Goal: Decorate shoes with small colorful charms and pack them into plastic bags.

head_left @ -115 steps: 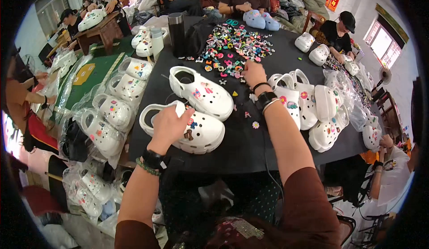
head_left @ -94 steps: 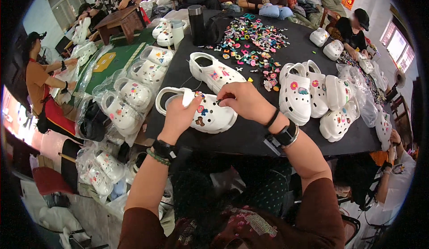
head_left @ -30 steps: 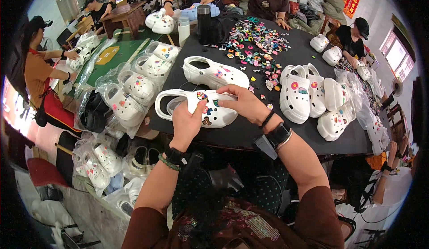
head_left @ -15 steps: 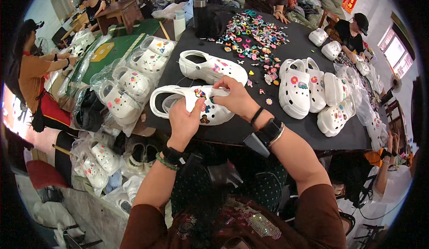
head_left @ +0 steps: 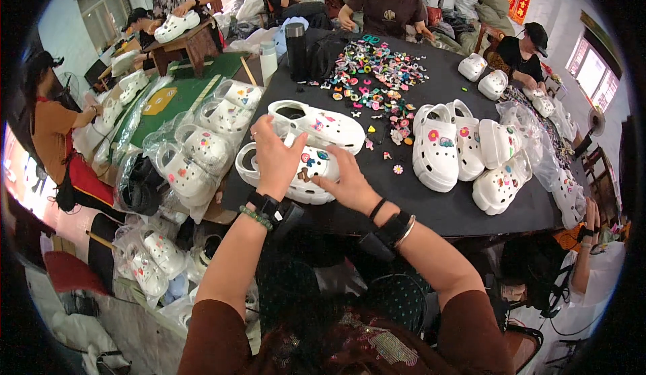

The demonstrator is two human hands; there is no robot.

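A white clog [head_left: 313, 186] with colourful charms on its upper lies near the table's front edge. My left hand [head_left: 276, 163] grips it by the opening and strap, its fingers partly hidden. At the toe end, my right hand [head_left: 350, 185] holds the clog's front, thumb on the near side beside a brown bone-shaped charm [head_left: 303, 174] and fingers on the far side. Just behind lies a second white clog [head_left: 334, 129] with a pink charm, close to my left fingertips. A heap of small multicoloured charms [head_left: 380, 65] spreads beyond, with a few loose ones nearer.
Several charm-decorated white clogs [head_left: 435, 156] stand on the black table [head_left: 377, 210] at right. Bagged clogs [head_left: 185, 163] lie at left beside a green surface [head_left: 185, 84]. A dark bottle [head_left: 295, 52] and a pale bottle [head_left: 268, 62] stand at the back. Other people work around.
My left hand has moved up over the clog's opening. My right hand has opened from its pinch on the upper and shifted to the toe. A person at back left now shows, holding a clog.
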